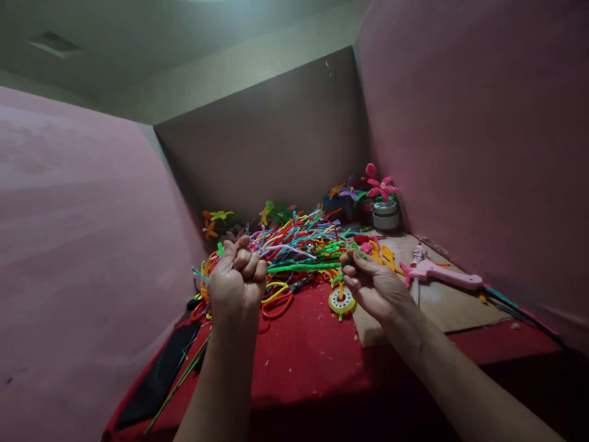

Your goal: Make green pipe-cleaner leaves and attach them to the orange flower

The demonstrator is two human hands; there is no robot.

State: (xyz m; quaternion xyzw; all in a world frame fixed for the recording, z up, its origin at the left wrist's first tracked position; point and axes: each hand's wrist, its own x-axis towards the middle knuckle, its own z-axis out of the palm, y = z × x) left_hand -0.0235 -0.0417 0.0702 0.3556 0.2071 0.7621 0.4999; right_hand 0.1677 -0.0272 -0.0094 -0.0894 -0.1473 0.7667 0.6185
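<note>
A green pipe cleaner (304, 267) stretches level between my two hands, above the red cloth. My left hand (239, 273) is closed in a fist around its left end, and a short green tip pokes out beyond the fist. At its right end, my right hand (368, 276) pinches it between thumb and fingers, palm turned partly up. Behind the hands lies a large heap of many-coloured pipe cleaners (294, 236). A yellow-rimmed white disc with holes (342, 299) rests below, between the hands.
A pink glue gun (446, 274) lies on a brown board (442, 307) at the right. Pipe-cleaner flowers (381, 188) stand by a grey round container (385, 216). A flat black object (159, 374) lies at the left on the red cloth (308, 350). Pink walls flank both sides.
</note>
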